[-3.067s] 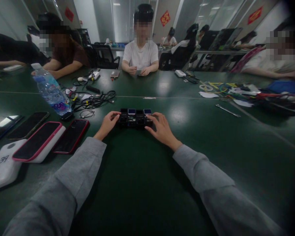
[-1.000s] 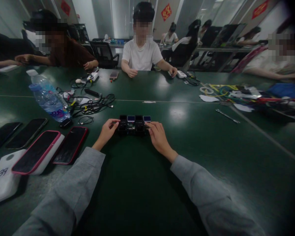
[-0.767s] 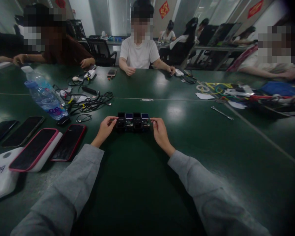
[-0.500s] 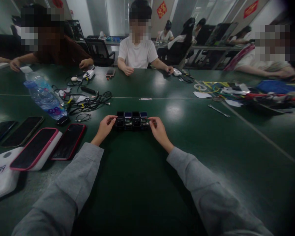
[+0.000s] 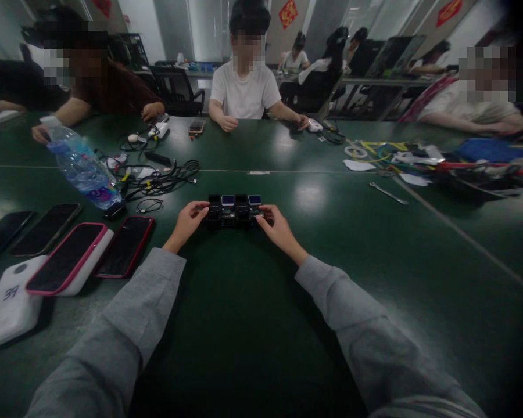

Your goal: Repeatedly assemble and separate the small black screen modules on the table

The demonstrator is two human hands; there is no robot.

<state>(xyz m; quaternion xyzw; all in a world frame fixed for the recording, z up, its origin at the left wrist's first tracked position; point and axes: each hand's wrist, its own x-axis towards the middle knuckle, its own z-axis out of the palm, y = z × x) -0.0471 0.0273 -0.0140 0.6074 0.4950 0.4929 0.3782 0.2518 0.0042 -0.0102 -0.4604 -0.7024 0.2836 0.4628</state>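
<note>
A small black electronic unit with two little blue screens lies on the dark green table straight ahead. My left hand pinches its left end, fingers curled against it. My right hand grips its right end, fingers bent around the corner. Both grey sleeves reach forward from the bottom of the view.
Several phones and a white box lie at the left. A water bottle and tangled cables sit behind them. A wrench and colourful clutter lie at the right. Other people sit around the table.
My right hand went from spread over the unit's right end to a closed grip on that end. The left hand stayed on the left end. The view shifted slightly.
</note>
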